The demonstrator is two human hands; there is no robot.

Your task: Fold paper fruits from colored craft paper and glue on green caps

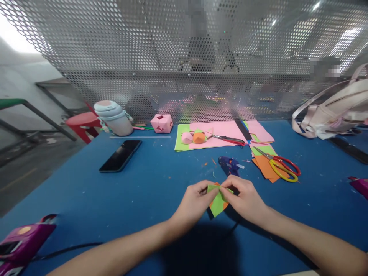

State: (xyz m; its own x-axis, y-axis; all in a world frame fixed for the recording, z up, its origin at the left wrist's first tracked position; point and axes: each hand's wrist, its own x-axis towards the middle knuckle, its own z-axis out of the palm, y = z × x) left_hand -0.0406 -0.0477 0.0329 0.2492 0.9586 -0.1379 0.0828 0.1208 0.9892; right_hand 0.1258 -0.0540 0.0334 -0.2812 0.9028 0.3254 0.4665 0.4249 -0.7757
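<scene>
- Head view: both hands work near the lower centre of the frame, just above a blue worktop point(149, 195).
- The left hand point(195, 199) is closed in a pinch, thumb against fingers, on the left edge of a small lime-green and orange folded paper piece point(219, 203).
- The right hand point(244, 197) pinches the same piece at its upper right, fingers curled and thumb pressing near the top; the two thumbs come close together.
- The paper piece hangs between the hands, a corner pointing down, green facing the camera and orange showing at its edges.
- Just above the hands lies a dark-blue glue gun point(230, 163) with a whitish stick protruding; small orange scraps point(213, 161) are scattered to its left.
- Right of centre, scissors with one red and one yellow handle point(283, 167) rest partly over orange paper squares point(263, 165).
- At upper centre, flat pink paper sheets point(221, 128) carry a rounded orange paper form point(199, 138), a rounded pink paper form point(186, 138) and dark-bladed scissors with red on the handles point(230, 138).
- Left of these sits a pink paper polyhedron with cut-out openings point(161, 124); further left stand a pale lidded cup point(116, 120) and, lower, a black phone point(120, 156).
</scene>
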